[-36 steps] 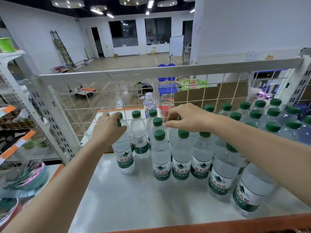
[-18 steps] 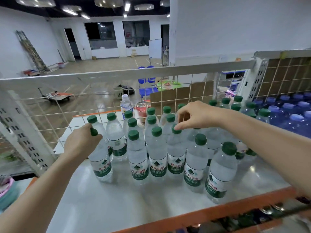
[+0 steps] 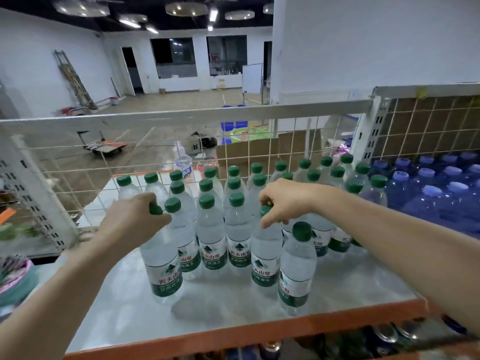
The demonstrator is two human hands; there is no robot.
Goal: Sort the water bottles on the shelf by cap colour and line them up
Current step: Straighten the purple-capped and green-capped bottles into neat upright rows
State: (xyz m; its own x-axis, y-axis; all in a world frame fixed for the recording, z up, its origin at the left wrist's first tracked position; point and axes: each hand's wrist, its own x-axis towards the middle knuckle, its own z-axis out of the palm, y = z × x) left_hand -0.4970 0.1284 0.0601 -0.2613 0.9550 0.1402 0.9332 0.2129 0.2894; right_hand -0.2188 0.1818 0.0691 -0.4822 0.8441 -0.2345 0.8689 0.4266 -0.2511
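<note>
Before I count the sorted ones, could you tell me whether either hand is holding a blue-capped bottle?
No: the left hand and the right hand each grip a green-capped bottle.

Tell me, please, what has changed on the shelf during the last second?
The left hand keeps its grip on the cap of the left front bottle, which now stands in front of the rows. The right hand left the back bottles and now pinches the cap of a front bottle. The blue-capped bottles did not move.

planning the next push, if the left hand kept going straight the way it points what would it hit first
Probably the neighbouring green-capped bottle, just past the left hand and the bottle it grips; depth is unclear.
</note>
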